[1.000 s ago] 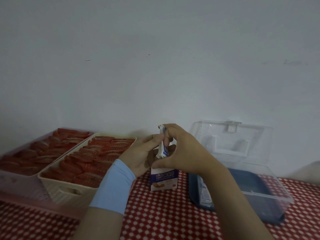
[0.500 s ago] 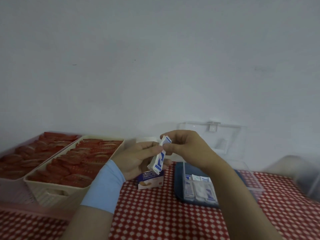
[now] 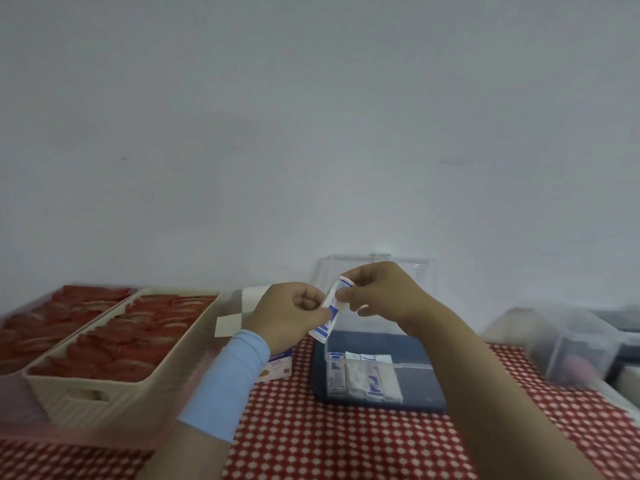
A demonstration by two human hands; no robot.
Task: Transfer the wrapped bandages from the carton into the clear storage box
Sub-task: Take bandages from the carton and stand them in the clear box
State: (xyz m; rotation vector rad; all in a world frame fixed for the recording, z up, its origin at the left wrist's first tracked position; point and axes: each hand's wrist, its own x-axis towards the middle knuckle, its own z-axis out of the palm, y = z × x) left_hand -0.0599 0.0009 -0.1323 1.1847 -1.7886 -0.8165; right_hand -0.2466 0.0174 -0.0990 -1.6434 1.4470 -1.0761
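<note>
Fig.: mid-transfer, head view. Both hands are holding one small stack of wrapped bandages [image 3: 329, 315] in the air, just above the near-left corner of the clear box [image 3: 408, 367]. Left hand [image 3: 289, 315], w/ a light-blue wristband [image 3: 227, 382], is clenching around the stack's lower part; right hand [image 3: 377, 292] is pinching its upper end, fingers [image 3: 341, 295] closing on the wrapper edge. Stack is tilting, top leaning right.

Carton [image 3: 273, 365] is standing on the counter [image 3: 329, 441] behind/under the left wrist, mostly hidden; its flaps [image 3: 230, 323] are standing open. Whether more bandages are lying inside cannot be told.

Box is sitting right of the carton, lid [image 3: 374, 268] up against the wall. A row of wrapped bandages [image 3: 363, 379] is already lying flat at its left-front, on the dark-blue floor; rest of the floor is showing bare.

Progress (judged): partly done – some bandages placed, one stack in hand and not yet set down, carton contents unknown. Left: lowering this stack beside the row, then checking the carton.

Trays of red items [image 3: 114, 334] at far left are playing no part.
</note>
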